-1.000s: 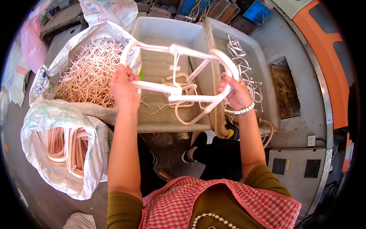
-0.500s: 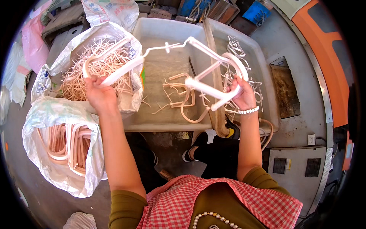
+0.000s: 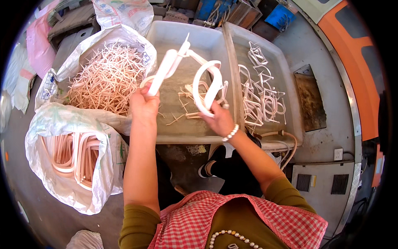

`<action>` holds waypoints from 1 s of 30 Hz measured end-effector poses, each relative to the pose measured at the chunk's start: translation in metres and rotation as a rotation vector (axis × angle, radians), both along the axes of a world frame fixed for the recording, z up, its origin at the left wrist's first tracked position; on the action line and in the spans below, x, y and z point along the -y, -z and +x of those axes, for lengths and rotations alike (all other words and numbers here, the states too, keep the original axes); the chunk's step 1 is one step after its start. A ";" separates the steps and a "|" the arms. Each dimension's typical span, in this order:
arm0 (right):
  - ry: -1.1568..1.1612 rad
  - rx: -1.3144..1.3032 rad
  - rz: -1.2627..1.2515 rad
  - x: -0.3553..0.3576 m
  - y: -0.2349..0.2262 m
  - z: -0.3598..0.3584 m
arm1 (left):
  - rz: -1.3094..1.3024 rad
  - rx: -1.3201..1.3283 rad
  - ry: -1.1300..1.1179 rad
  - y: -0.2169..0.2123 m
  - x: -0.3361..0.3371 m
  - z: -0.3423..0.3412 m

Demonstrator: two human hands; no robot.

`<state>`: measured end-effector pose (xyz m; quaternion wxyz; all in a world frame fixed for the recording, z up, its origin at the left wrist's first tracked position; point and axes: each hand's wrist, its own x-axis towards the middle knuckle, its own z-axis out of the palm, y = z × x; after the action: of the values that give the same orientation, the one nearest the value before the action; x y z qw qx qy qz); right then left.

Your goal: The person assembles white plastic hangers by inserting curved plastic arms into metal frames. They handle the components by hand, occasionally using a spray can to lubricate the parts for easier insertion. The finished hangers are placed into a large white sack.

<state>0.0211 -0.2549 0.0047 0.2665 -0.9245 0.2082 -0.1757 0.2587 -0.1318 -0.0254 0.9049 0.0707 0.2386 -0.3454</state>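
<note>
The left hand (image 3: 145,103) is clasping a pale plastic bar (image 3: 161,74); the right hand (image 3: 218,120) is gripping a curled plastic loop (image 3: 213,88). Both pieces are hanging over the left tub (image 3: 192,140). The hands have been drawing together from a wide spread, so the stretched frame is now bunching between them; whether a link is still joining its parts, I cannot tell. Farther left, thin branching sticks (image 3: 107,79) are filling a sack (image 3: 85,43); nearer, a bag (image 3: 101,182) is holding bent strips (image 3: 68,153).
</note>
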 end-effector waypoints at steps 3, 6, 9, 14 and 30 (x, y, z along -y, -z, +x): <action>-0.018 0.047 -0.282 0.015 0.024 0.010 | 0.030 -0.031 -0.014 -0.010 -0.009 0.015; 0.233 0.033 0.137 0.025 0.025 0.017 | 0.176 0.135 0.010 -0.010 -0.010 0.009; 0.211 0.284 0.622 0.025 0.014 0.028 | 0.419 0.267 0.150 -0.034 0.002 -0.028; 0.149 0.406 0.690 0.002 -0.010 0.044 | 0.509 0.470 0.472 -0.037 0.010 -0.053; -0.001 0.491 0.985 -0.011 -0.045 0.040 | 0.746 0.881 0.492 -0.034 0.028 -0.078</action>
<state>0.0615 -0.2441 0.0496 0.7087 -0.6222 0.1970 -0.2680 0.1807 -0.1602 0.0087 0.7267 0.5703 -0.0753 -0.3754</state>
